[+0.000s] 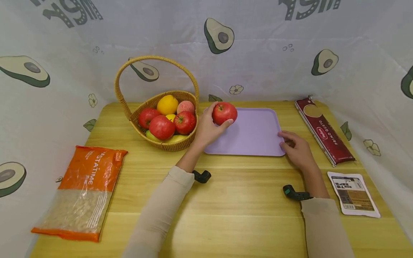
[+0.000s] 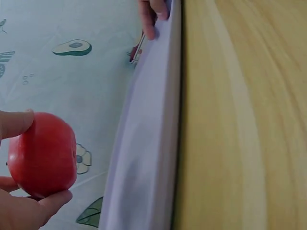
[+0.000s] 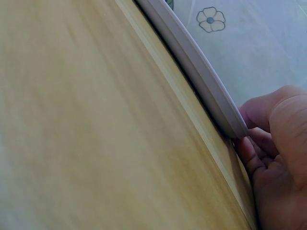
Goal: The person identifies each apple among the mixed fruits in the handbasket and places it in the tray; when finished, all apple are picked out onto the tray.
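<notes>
My left hand (image 1: 208, 125) grips a red apple (image 1: 224, 113) over the left part of a lilac tray (image 1: 255, 134). In the left wrist view, the apple (image 2: 45, 155) sits between thumb and fingers, above the tray's surface. At the tray's right edge, my right hand (image 1: 297, 149) pinches the rim (image 3: 211, 91), thumb on top and fingers low against the outside. Left of the tray stands a wicker basket (image 1: 175, 145) with a tall handle. It holds several red apples (image 1: 162, 127), a yellow fruit (image 1: 167, 104), a pinkish round fruit (image 1: 186, 106) and something yellow-green below, partly hidden.
An orange and clear pasta bag (image 1: 85, 193) lies at the table's left. On the right are a long dark red packet (image 1: 324, 130) and a white pouch (image 1: 354, 194) with a brown label. A patterned cloth (image 1: 258, 46) hangs behind the wooden table (image 1: 238, 200).
</notes>
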Tool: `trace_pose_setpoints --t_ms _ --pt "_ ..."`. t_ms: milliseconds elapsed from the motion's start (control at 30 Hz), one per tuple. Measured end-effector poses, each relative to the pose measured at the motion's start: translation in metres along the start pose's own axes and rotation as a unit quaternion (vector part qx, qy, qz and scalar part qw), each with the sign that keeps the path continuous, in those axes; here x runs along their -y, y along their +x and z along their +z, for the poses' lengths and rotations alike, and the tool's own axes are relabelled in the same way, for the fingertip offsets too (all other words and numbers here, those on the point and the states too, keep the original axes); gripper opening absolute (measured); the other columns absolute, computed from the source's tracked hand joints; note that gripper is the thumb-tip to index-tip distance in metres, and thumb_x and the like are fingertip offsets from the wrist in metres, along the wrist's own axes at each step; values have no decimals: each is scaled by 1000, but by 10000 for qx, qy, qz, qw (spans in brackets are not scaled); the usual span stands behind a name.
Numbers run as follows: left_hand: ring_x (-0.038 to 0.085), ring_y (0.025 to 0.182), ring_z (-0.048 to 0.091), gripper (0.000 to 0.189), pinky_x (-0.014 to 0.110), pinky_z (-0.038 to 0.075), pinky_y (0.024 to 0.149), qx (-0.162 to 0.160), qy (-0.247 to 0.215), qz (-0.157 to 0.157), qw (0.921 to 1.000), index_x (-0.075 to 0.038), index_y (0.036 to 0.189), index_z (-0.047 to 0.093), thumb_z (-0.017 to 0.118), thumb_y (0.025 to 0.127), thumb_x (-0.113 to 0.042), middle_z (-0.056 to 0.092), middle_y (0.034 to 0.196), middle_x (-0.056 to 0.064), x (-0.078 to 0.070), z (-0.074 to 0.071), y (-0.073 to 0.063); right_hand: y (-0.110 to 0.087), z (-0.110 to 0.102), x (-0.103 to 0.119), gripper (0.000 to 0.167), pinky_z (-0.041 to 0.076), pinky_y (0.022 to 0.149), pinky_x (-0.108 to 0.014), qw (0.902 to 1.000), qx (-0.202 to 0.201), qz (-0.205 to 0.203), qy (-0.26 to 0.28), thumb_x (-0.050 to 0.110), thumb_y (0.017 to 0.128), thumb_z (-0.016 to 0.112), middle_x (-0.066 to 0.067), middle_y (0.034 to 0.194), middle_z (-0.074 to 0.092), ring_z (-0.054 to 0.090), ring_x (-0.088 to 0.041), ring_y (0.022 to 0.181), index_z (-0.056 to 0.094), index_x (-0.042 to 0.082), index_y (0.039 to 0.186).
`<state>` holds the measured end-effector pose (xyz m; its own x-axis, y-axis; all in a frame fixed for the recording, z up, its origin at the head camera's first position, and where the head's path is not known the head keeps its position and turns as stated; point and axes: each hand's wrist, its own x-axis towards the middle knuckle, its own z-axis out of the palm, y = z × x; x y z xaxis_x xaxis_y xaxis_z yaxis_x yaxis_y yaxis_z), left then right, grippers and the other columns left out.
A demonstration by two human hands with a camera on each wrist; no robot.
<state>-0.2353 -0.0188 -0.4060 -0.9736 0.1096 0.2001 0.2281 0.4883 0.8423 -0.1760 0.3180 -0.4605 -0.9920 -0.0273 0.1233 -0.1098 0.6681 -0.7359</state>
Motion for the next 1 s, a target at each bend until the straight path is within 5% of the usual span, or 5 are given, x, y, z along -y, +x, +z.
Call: trace_pose_setpoints --t_ms 333,633,1000 --pt "28 140 48 82 48 43 117 -648 36 -200 9977 -13 157 39 80 89 -35 49 155 11 25 25 14 0 2 0 39 36 83 1 10000 20 7 -3 12 103 58 -23 149 54 49 1 105 62 2 141" --pt "26 144 46 84 47 40 120 -485 -97 -384 9980 -18 159 37 81 89 -32 46 158 8 32 29 27 0 0 -4 39 35 84 2 9999 60 46 -79 14 104 58 -22 151 53 50 -2 110 61 4 142" --pt "27 144 46 88 47 38 121 -235 299 -412 9984 -21 159 35 83 87 -36 47 158 7 42 35 34 0 2 -2 39 36 83 2 10000 84 49 -15 12 104 57 -22 152 52 50 -4 109 61 3 142"
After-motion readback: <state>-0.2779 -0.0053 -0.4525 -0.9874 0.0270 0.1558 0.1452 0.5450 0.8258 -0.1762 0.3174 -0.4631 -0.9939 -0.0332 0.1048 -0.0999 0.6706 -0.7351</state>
